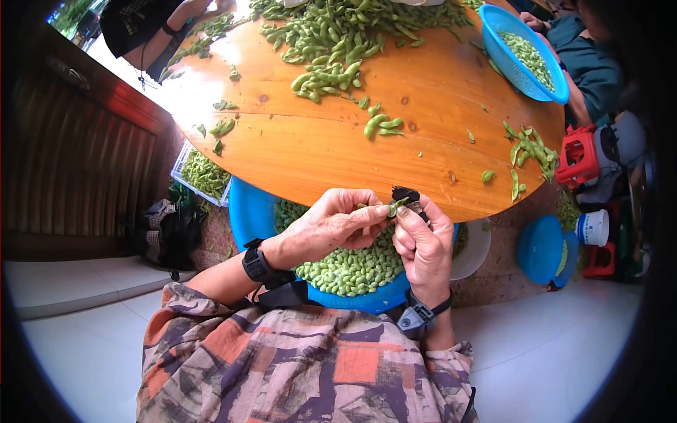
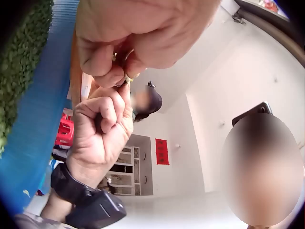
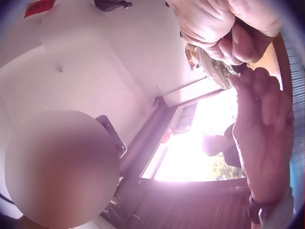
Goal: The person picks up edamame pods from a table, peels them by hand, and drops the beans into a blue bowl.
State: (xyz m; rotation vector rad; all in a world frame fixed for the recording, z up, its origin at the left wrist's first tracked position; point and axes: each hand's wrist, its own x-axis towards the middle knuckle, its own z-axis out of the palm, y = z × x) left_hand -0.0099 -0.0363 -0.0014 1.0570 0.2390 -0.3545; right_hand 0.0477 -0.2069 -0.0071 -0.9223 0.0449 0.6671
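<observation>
Over the table's near edge, my left hand (image 1: 328, 224) pinches one end of a green soybean pod (image 1: 396, 205) between thumb and fingertips. From the other side, the thumb and forefinger of my right hand (image 1: 425, 243) grip the pod, with a small black item (image 1: 405, 193) at the right fingertips; its kind is hard to make out. Both hands meet tip to tip in the left wrist view, where the pod is mostly hidden. Below them, shelled green beans (image 1: 349, 273) fill part of a large blue tub (image 1: 247, 211).
Unshelled pods (image 1: 335, 35) are heaped on the wooden table (image 1: 261, 155), with strays nearer. A blue basket (image 1: 496, 46) of shelled beans stands at the far right by a seated person. A white crate (image 1: 182, 158) of pods, a white basin (image 1: 476, 254) and blue basins (image 1: 539, 247) sit lower.
</observation>
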